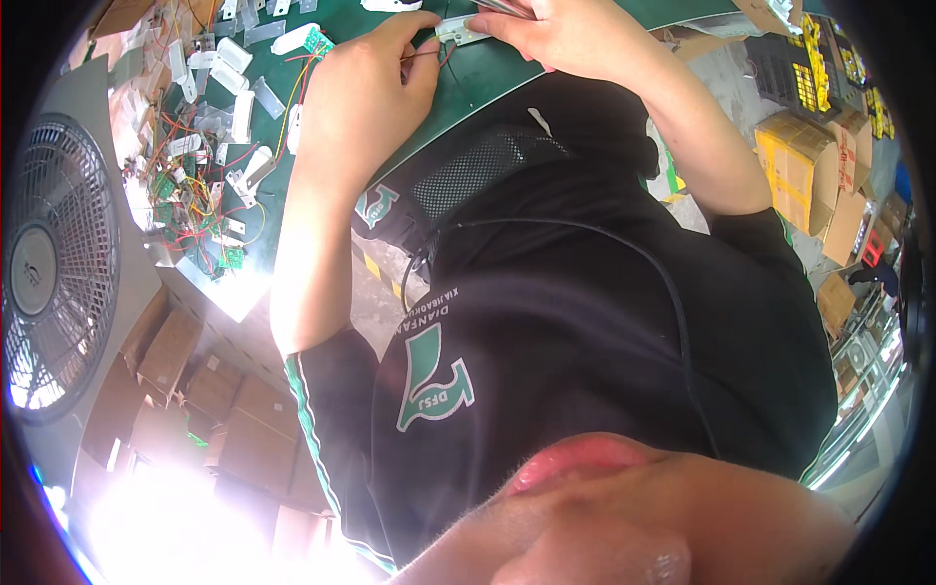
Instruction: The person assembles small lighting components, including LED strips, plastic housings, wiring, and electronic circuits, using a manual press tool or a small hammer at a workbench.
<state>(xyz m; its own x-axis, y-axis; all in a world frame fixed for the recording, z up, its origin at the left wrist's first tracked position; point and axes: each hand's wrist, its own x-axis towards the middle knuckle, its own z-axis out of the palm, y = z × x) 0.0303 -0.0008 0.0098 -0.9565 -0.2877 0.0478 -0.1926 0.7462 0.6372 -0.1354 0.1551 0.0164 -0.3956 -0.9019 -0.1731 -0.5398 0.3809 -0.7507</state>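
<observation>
A small white part (454, 29) is pinched between both bare hands.
It lies just right of the left hand (375, 78), whose thumb and fingers are closed on one end, and left of the right hand (564, 35), whose thumb presses the other end while its fingers grip a slim tool (511, 8). Thin wires (448, 57) hang beside the left fingertips. Below both hands, the dark shirt (565, 322) bears a green emblem (422, 369) with pale lettering. Left of the left hand, white casings (230, 68) and tangled wires (175, 200) litter the green table (478, 80). Well right of the right hand stand cardboard boxes (792, 166) and a dark crate (775, 73); their contents cannot be made out.
</observation>
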